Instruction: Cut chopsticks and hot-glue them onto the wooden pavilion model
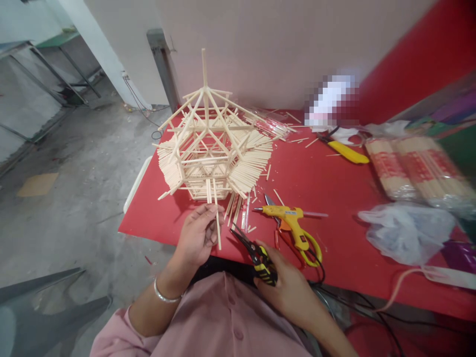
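A pagoda-like framework of pale wooden sticks (207, 130) stands on the red table, with fanned rows of sticks along its sides. My left hand (201, 229) is at its near side, fingers pinched around a thin wooden stick (218, 225) that points down toward me. The stick's upper end lies against the model's front edge; whether it is attached I cannot tell. Closed around the yellow-and-black handles of a pair of pruning snips (256, 250) is my right hand (284, 277). The narrow dark blades point up and left, close to the stick's lower end.
Right of the model lie a yellow hot glue gun (292, 218) and yellow-handled scissors (312, 248). Farther back are yellow-handled pliers (347, 151), packs of sticks (416, 168) and a clear plastic bag (407, 230). Stick offcuts are scattered over the red tabletop (334, 198). Cables hang at its front edge.
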The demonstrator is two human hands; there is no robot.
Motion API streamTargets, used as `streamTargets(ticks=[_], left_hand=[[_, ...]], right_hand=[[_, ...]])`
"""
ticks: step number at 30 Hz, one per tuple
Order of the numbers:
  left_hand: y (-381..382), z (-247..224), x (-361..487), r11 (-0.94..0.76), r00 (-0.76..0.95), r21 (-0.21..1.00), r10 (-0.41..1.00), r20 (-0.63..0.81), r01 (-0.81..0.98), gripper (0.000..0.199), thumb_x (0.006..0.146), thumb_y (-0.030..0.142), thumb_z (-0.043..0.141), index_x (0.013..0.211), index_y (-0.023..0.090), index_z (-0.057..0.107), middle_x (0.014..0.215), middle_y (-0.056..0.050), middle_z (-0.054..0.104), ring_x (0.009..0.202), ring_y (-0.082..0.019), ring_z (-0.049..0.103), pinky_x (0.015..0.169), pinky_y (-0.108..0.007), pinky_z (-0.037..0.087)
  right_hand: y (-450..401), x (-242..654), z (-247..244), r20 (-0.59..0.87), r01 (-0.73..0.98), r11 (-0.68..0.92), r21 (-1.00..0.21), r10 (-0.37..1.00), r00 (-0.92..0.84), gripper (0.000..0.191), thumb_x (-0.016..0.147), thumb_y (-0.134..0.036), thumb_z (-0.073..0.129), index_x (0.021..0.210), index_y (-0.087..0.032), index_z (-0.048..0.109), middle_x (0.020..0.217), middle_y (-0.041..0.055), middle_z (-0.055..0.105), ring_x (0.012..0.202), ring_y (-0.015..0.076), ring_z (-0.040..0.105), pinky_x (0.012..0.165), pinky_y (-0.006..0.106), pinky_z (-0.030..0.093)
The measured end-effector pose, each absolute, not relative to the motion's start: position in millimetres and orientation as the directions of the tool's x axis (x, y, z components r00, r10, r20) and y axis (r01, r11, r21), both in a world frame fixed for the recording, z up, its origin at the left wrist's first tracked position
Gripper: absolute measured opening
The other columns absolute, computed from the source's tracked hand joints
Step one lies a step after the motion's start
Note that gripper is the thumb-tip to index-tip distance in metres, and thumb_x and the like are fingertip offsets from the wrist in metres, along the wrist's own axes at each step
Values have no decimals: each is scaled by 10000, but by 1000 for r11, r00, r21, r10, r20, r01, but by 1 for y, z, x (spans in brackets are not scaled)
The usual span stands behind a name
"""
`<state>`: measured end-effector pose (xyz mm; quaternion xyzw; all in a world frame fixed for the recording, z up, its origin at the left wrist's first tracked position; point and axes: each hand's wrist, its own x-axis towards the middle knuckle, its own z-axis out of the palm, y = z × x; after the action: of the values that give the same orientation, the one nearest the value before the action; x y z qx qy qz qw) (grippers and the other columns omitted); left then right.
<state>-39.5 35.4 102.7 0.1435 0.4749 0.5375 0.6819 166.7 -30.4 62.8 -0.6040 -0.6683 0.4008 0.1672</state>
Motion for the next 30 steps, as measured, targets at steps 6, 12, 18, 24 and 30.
streamTargets(ticks=[6, 12, 18, 24, 30], left_hand=[[35, 106, -38, 382, -9, 717, 880, -475, -583, 297, 657, 345, 807, 787, 118, 667, 607, -7, 672, 306, -4, 367, 282, -137, 193], [35, 109, -41, 380, 1, 706, 881, -474, -598, 271, 677, 328, 794, 778, 117, 658, 595, 6, 653, 295, 4, 345, 280, -134, 168], [35, 107, -42, 380, 8, 705, 883, -469, -599, 260, 693, 319, 781, 790, 112, 656, 597, 8, 642, 296, 6, 348, 284, -130, 170], [35, 106, -43, 383, 17, 701, 883, -469, -602, 260, 698, 311, 772, 801, 105, 651, 589, 11, 632, 298, 6, 348, 283, -123, 170], [36, 106, -44, 387, 25, 690, 881, -472, -612, 238, 717, 301, 751, 795, 104, 643, 587, 7, 636, 289, 4, 353, 275, -121, 178]], right_hand=[[-31, 169, 61, -253, 675, -34, -737, 940, -228, 618, 704, -217, 561, 1319, -240, 502, 1283, 98, 629, 1200, 274, 599, 1018, 421, 473], [-31, 168, 61, -268, 681, -45, -731, 936, -227, 632, 713, -241, 554, 1341, -220, 486, 1314, 111, 610, 1225, 276, 582, 1033, 432, 459], [-31, 168, 60, -278, 692, -57, -720, 937, -212, 626, 707, -250, 556, 1330, -226, 495, 1310, 109, 614, 1222, 272, 585, 1027, 417, 464], [-31, 169, 59, -293, 706, -62, -706, 933, -211, 651, 700, -265, 549, 1344, -196, 488, 1308, 113, 614, 1219, 267, 588, 1022, 403, 467], [-30, 167, 59, -282, 685, -62, -726, 935, -214, 645, 694, -256, 547, 1337, -228, 503, 1294, 94, 626, 1204, 267, 598, 1015, 411, 470]])
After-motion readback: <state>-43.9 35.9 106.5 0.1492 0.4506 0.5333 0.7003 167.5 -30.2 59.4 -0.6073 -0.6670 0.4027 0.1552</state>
